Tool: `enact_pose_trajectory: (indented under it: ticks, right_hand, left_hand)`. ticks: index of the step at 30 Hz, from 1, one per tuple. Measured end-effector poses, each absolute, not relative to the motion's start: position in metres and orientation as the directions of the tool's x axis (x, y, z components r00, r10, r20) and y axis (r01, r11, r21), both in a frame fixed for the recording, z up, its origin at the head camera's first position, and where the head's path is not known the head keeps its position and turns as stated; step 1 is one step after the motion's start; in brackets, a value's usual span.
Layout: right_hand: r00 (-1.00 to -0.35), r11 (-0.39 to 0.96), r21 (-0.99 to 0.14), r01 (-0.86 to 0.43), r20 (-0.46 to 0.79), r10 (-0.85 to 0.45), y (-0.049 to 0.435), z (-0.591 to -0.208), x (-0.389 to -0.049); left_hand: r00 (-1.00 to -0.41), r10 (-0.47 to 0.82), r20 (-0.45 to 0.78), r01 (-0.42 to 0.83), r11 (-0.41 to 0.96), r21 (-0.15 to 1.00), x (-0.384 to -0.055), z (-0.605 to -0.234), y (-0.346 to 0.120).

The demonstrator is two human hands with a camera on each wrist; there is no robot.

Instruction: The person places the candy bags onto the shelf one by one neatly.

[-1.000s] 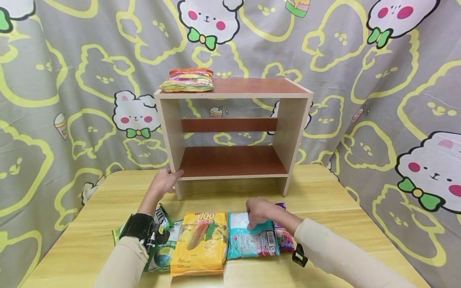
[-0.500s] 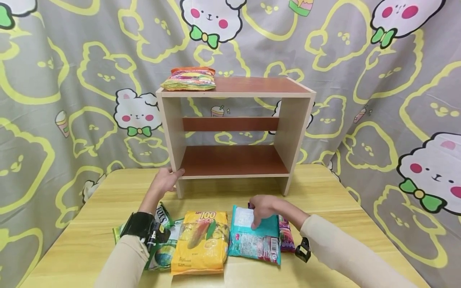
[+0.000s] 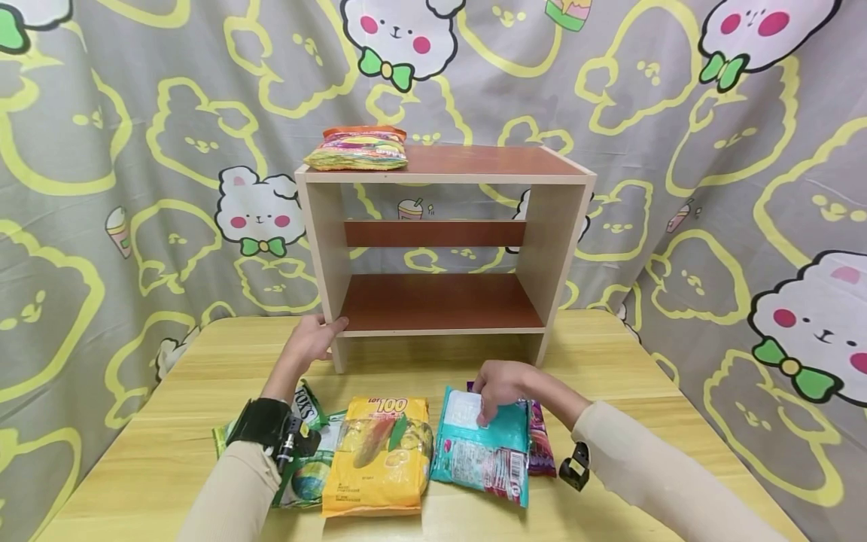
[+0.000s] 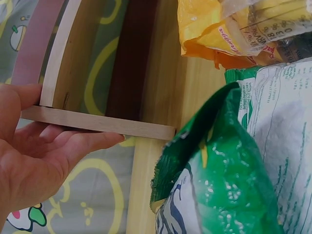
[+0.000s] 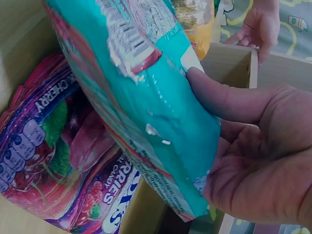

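Note:
My right hand (image 3: 504,384) grips a teal candy bag (image 3: 482,452) by its far edge, thumb on top and fingers beneath, as the right wrist view shows. The bag tilts, close over a purple berry candy bag (image 5: 63,161) that it partly covers. At the left side of a small two-tier shelf (image 3: 440,331), my left hand (image 3: 311,340) holds the side panel, thumb at the lower board's front and fingers round the outside. Left of the teal bag lies a yellow mango candy bag (image 3: 379,459). Green candy bags (image 4: 219,165) lie beyond it, partly hidden by my left wrist.
On the left end of the shelf's top sits a colourful candy bag (image 3: 357,148) with an orange edge. The shelf stands on a wooden table (image 3: 609,361), toward the back. Behind hangs a grey patterned curtain (image 3: 630,135).
My right hand has lifted the teal bag's far edge and shifted it slightly right, tilting the bag. More of the gap beside the yellow bag shows. The left hand stays at the shelf.

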State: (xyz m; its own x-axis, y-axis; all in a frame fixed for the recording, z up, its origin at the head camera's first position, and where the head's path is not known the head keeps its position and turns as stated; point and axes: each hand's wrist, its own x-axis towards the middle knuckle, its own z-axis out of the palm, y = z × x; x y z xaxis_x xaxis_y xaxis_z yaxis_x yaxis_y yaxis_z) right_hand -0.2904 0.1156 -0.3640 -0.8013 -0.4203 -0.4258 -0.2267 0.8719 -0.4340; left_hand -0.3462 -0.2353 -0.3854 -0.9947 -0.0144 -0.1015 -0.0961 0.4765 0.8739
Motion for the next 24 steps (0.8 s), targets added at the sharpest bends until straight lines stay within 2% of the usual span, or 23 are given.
enact_pose_trajectory:
  ticks: [8,12,17,24]
  right_hand:
    - [-0.796,0.851,-0.479,-0.218,-0.417,-0.438,0.127,-0.344,-0.293]
    - [-0.825,0.853,-0.481,-0.204,-0.385,-0.414,0.140,-0.334,-0.296]
    - [-0.872,0.877,-0.432,-0.208,-0.324,-0.367,0.159,-0.317,-0.301]
    - [-0.899,0.885,-0.428,-0.185,-0.289,-0.328,0.192,-0.298,-0.307]
  left_hand:
    - [-0.994,-0.012,-0.105,-0.099,0.467,0.879,-0.349,-0.387,-0.236]
    - [-0.994,-0.008,-0.111,-0.102,0.465,0.879,-0.349,-0.386,-0.235]
    - [-0.994,-0.008,-0.108,-0.099,0.471,0.876,-0.349,-0.386,-0.236]
    - [-0.994,-0.006,-0.107,-0.097,0.479,0.872,-0.348,-0.386,-0.236]
